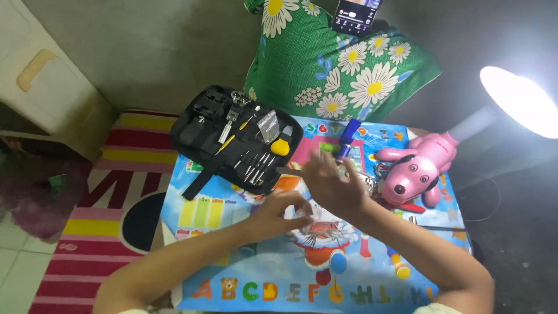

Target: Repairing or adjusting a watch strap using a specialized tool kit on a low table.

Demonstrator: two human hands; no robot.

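floor (145, 52): grey, bare | rug (104, 192): striped red-yellow | lamp (520, 99): lit, right | cushion (343, 64): green, daisy print | box (46, 87): cream, left

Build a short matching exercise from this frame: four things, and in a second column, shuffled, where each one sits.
Things:
1. black tool case
2. pink dog lamp
3. green flowered cushion
4. striped rug

Places:
A. on the floor, left of the table
B. right side of the table
C. behind the table, phone on top
D. open on the table's far-left corner

Pairs: 1-D, 2-B, 3-C, 4-A
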